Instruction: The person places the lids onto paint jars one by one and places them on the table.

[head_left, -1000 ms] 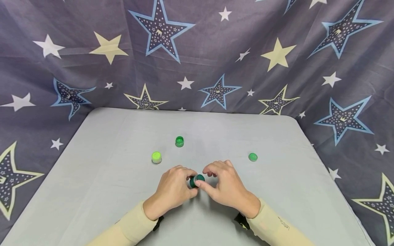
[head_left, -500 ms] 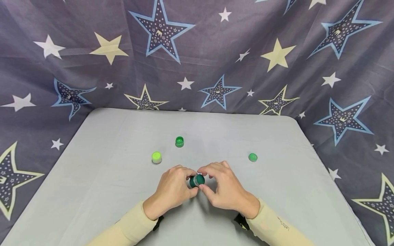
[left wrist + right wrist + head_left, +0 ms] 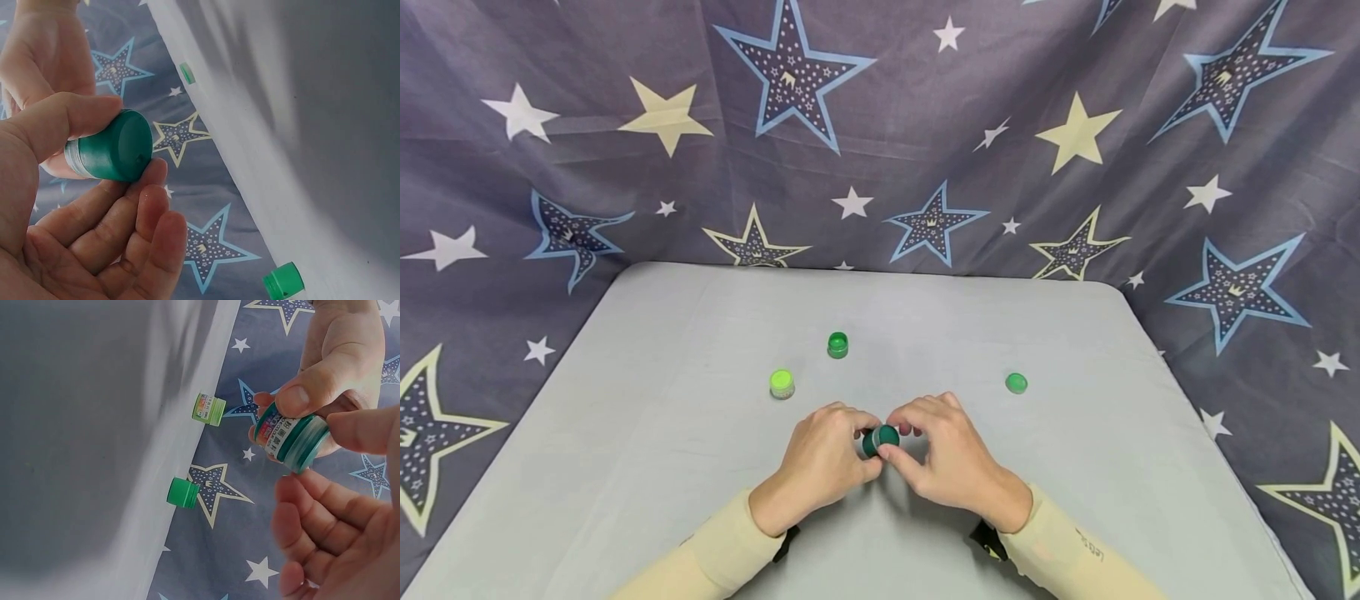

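Note:
A small dark green paint jar [image 3: 871, 443] is tilted between both hands above the near middle of the table. My left hand [image 3: 826, 457] grips its body with the thumb and fingers, and the printed label shows beside that thumb in the right wrist view. My right hand [image 3: 953, 457] pinches the green lid [image 3: 310, 445] at the jar's other end, thumb on one side and fingertips on the other. The lid sits on the jar; how tightly is not visible. Its other fingers are loosely bent below the lid.
Farther back stand a light green jar [image 3: 782, 385] with its lid on and an open green jar [image 3: 838, 346]. A loose green lid [image 3: 1017, 383] lies to the right. Star-patterned cloth [image 3: 880, 150] hangs behind the grey-covered table [image 3: 700, 333].
My right forefinger and thumb have shifted around the lid: the forefinger came in toward it, then both moved slightly again. The left hand and the things on the table stay put.

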The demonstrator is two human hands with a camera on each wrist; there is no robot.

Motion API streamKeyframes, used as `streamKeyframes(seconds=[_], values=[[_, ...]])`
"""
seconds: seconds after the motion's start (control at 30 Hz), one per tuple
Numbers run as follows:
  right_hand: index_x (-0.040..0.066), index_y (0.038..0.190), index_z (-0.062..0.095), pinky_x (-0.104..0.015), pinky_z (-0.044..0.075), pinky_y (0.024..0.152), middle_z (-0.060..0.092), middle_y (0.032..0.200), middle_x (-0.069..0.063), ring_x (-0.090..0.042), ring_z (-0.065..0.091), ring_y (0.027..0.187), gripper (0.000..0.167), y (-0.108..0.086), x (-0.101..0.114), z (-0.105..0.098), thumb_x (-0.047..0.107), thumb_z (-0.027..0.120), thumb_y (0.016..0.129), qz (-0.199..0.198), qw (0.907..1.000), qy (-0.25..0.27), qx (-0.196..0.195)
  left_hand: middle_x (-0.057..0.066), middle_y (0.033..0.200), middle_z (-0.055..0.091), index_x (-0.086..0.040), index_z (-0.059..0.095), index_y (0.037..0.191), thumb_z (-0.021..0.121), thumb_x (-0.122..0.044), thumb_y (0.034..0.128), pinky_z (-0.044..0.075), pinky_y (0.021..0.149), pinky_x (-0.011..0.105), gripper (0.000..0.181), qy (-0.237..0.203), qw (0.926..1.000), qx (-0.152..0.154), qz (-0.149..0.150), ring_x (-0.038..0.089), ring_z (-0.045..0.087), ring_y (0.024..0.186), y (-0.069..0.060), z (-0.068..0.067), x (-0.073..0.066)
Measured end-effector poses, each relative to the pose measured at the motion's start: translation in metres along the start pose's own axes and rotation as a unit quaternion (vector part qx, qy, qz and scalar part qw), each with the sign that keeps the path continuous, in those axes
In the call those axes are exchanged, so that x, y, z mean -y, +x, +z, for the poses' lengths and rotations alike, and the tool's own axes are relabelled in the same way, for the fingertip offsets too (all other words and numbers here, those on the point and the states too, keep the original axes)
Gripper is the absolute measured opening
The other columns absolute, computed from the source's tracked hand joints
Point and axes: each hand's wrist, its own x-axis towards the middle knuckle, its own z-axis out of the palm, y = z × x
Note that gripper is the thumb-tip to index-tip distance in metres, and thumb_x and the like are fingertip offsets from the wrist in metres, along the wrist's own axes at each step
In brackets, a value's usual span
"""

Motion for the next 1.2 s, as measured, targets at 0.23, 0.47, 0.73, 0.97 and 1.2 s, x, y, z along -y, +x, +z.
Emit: streamKeyframes(seconds=[0.23, 0.47, 0.73, 0.97, 1.2], values=[[0.017, 0.089, 0.07, -0.028, 0.037, 0.072, 0.065, 0.077, 0.004, -0.008, 0.055, 0.07, 0.02, 0.0009, -0.0008, 0.0005, 0.035, 0.078, 0.09, 0.02, 0.9997, -0.016, -0.001, -0.011, 0.077, 0.067, -0.017, 0.08, 0.089, 0.091, -0.017, 0.0682, 0.042, 0.056, 0.023, 0.023, 0.0, 1.0, 0.001, -0.003, 0.006, 0.051, 0.068, 0.0003, -0.0006, -0.0008], [0.017, 0.089, 0.07, -0.028, 0.037, 0.071, 0.064, 0.077, 0.005, -0.006, 0.054, 0.07, 0.022, 0.0015, -0.0007, 0.0006, 0.037, 0.079, 0.09, 0.023, 0.9995, -0.021, -0.008, -0.011, 0.077, 0.067, -0.017, 0.08, 0.089, 0.091, -0.016, 0.0684, 0.043, 0.056, 0.023, 0.023, 0.0, 1.0, 0.0, -0.002, 0.006, 0.051, 0.068, 0.0005, -0.0011, -0.0004], [0.013, 0.105, 0.073, -0.029, 0.038, 0.077, 0.067, 0.088, 0.007, -0.005, 0.056, 0.078, 0.032, 0.0023, 0.0004, -0.0039, 0.034, 0.083, 0.083, 0.01, 0.9999, -0.009, 0.002, -0.01, 0.078, 0.067, -0.015, 0.08, 0.092, 0.093, -0.016, 0.0675, 0.044, 0.058, 0.024, 0.027, -0.001, 1.0, -0.002, -0.002, 0.006, 0.053, 0.071, 0.0009, -0.0033, 0.0], [0.015, 0.105, 0.074, -0.029, 0.036, 0.078, 0.065, 0.087, 0.01, -0.008, 0.06, 0.079, 0.024, 0.0011, 0.0009, -0.0031, 0.024, 0.082, 0.084, 0.001, 0.9998, 0.006, 0.018, -0.01, 0.078, 0.067, -0.016, 0.08, 0.09, 0.094, -0.021, 0.0695, 0.044, 0.058, 0.023, 0.026, -0.004, 1.0, -0.005, 0.001, 0.006, 0.053, 0.071, 0.0003, -0.0031, -0.0001], [0.016, 0.098, 0.072, -0.029, 0.036, 0.078, 0.064, 0.084, 0.009, -0.013, 0.061, 0.077, 0.018, -0.0001, 0.002, -0.0023, 0.026, 0.082, 0.086, 0.011, 0.9997, 0.002, 0.019, -0.011, 0.078, 0.067, -0.016, 0.08, 0.091, 0.092, -0.022, 0.0703, 0.043, 0.058, 0.024, 0.025, -0.001, 1.0, 0.004, 0.001, 0.006, 0.052, 0.071, 0.0, -0.0024, -0.0002]])
